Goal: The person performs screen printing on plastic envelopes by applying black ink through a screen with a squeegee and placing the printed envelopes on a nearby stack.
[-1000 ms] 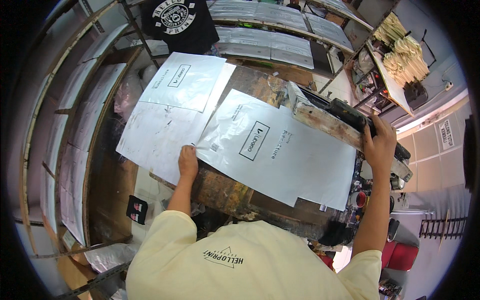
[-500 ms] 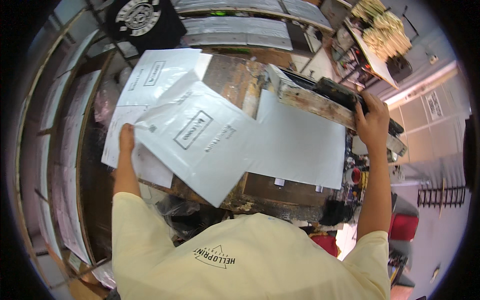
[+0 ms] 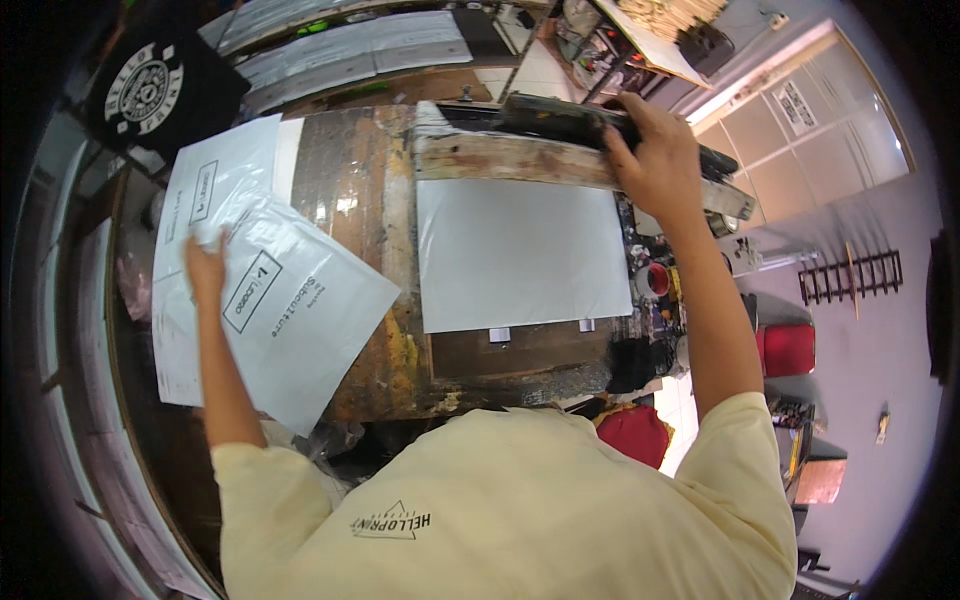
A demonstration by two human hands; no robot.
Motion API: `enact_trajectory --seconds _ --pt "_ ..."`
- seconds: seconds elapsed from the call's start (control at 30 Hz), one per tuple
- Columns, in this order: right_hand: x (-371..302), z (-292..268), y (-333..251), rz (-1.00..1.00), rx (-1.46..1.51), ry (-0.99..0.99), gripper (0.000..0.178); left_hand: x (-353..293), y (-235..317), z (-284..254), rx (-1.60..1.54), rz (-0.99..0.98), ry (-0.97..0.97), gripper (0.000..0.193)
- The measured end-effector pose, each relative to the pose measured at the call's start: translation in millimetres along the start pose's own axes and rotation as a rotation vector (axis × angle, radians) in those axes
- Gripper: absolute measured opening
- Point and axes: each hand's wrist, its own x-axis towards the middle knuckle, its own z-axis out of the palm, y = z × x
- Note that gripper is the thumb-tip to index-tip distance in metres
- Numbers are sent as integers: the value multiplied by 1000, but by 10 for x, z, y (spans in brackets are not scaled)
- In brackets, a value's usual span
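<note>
Around you there are many things. On your left stands a shelf (image 3: 100, 330) with pale sheets on its levels, and beyond the worn table (image 3: 345, 190) a back shelf (image 3: 330, 55) bears more of them. A black shirt (image 3: 130, 95) is near the table's far left corner. Along the right edge of the table are a red cup (image 3: 655, 280) and a black cloth (image 3: 640, 365); farther right is a red chair (image 3: 788, 350).

A tilted wooden frame (image 3: 515, 160), with a black bar (image 3: 545, 112) along it, covers the far part of a plain sheet (image 3: 520, 260), so you cannot see that edge. Two small white tags (image 3: 499, 335) show at its near edge.

Your left hand (image 3: 207, 268) is at the upper left part of the printed sheet (image 3: 315, 310). The fingers look pinched together on it, though they are a little blurred. The sheet spreads to the right and down from this hand, over a pile of white sheets (image 3: 172, 350), and its lowest corner reaches past the near table edge. Your right hand (image 3: 655, 160) is wrapped on the right part of the frame, well apart from the printed sheet.

The printed sheet carries black letters and a black box with a mark inside. The top sheet of the pile has a similar box. On the black shirt there is a round white print, and on your pale yellow shirt (image 3: 520, 500) a small dark one.
</note>
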Motion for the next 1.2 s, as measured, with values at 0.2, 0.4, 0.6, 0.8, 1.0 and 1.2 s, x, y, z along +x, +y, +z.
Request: enact_trajectory --seconds 0.2,0.4,0.6,0.8,1.0,1.2 --pt "-329 44 -127 -24 -9 -18 59 -1610 2702 -756 -1650 44 -777 101" --pt "-1168 297 40 -188 161 -761 61 -2384 2671 -668 -1120 -103 -841 104" --pt "-1708 1131 219 -139 312 -625 54 -3088 2168 44 -765 -29 -755 108" --pt "-768 2474 954 -118 304 -400 54 -3104 2146 130 -599 71 -712 110" --pt "-97 3402 1280 -159 201 -494 49 -3068 2258 38 -636 54 -666 106" --pt "13 3717 1404 -204 240 -500 48 -3010 2327 -38 -611 2 -755 104"
